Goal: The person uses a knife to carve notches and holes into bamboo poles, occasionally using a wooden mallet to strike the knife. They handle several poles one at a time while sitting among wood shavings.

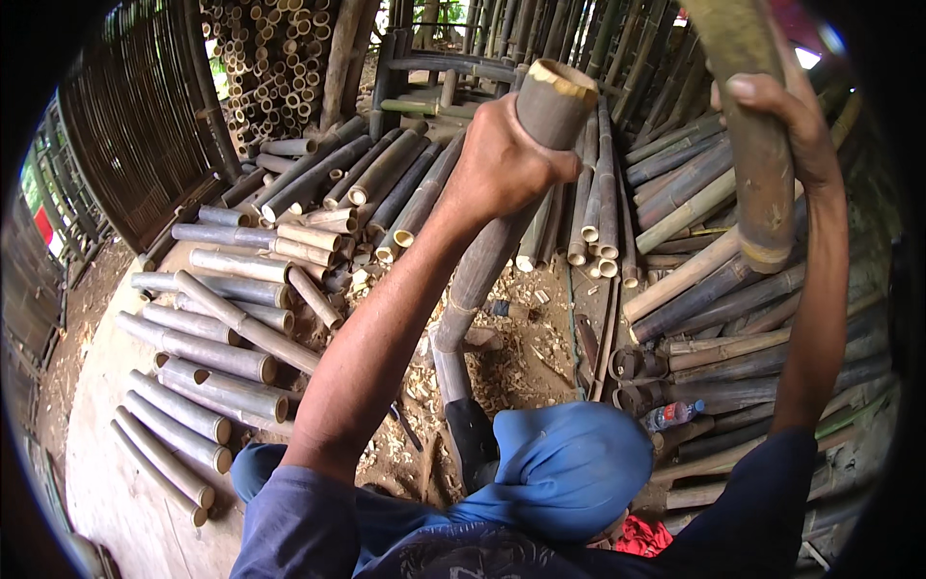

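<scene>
My left hand point(511, 159) is closed around a long grey bamboo pole point(492, 261), just below its cut upper end. The rim at that end is pale and rough. Standing at a tilt, the pole runs down toward the chip-strewn ground in front of me. Raised at the upper right, my right hand point(796, 125) grips a thick brown-green bamboo piece point(767, 188). Its lower end hangs apart from the pole, and its upper end leaves the picture. Blue cloth point(574, 473) covers my bent leg below.
Cut bamboo lengths point(207, 347) lie in rows on the left. More bamboo poles point(694, 193) are stacked along the right, near a plastic bottle point(672, 415). Wood shavings point(526, 357) litter the ground. At the back stand a bamboo bench point(449, 72) and a stack of bamboo ends point(275, 58).
</scene>
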Demonstrator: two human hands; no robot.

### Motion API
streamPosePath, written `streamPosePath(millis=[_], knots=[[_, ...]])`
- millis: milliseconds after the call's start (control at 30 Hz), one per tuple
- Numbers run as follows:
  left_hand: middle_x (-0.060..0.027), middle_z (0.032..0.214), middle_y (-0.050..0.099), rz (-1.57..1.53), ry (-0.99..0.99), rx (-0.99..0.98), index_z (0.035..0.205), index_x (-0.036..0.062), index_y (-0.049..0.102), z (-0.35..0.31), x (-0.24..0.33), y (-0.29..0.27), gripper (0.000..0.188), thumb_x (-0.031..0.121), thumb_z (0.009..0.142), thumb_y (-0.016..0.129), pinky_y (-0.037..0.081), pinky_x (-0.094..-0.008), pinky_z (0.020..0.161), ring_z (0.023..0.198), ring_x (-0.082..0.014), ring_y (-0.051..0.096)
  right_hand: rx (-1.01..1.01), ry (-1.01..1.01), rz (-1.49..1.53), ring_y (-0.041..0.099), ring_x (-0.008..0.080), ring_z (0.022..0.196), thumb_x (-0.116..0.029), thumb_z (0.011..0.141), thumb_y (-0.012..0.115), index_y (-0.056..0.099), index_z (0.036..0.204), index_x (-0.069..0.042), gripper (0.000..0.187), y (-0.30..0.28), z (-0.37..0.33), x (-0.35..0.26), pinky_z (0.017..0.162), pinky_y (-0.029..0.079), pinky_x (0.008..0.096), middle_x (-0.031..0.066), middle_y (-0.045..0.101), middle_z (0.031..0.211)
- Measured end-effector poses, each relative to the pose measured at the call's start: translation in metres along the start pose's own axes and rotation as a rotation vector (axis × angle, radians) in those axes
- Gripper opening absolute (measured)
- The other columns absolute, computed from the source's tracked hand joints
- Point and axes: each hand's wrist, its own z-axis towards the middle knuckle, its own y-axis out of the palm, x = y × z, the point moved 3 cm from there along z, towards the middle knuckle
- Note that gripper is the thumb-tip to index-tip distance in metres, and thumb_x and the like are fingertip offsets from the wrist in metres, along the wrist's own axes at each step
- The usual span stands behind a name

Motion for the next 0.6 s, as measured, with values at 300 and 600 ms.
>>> streamPosePath(millis=[300, 600], knots=[[-0.028, 0.104, 0.067, 0.082, -0.069, -0.064, 0.119, -0.0109, 0.056, -0.001, -0.016, -0.007, 0.078, 0.026, 0.061, 0.092, 0.058, -0.0411, 0.084, 0.093, -0.0312, 0.069, -0.066, -0.302, 0.043, 0.05, 0.0287, 0.13, -0.029, 0.067, 0.073, 0.022, 0.156, -0.001, 0.106, 0.087, -0.007, 0.012, 0.105, 0.045, 0.0391, 0.0204, 0.045, 0.145], [-0.0328, 0.15, 0.034, -0.05, -0.444, -0.215, 0.148, -0.008, 0.021, -0.156, -0.152, -0.045, 0.123, 0.033, 0.059, 0.095, 0.029, -0.0522, 0.12, 0.144, -0.0427, 0.03, 0.088, 0.593, 0.543, 0.057, 0.0282, 0.114, -0.007, 0.07, 0.081, 0.03, 0.146, 0.003, 0.092, 0.294, -0.188, 0.179, 0.096, 0.05, 0.0394, 0.0186, 0.054, 0.128]])
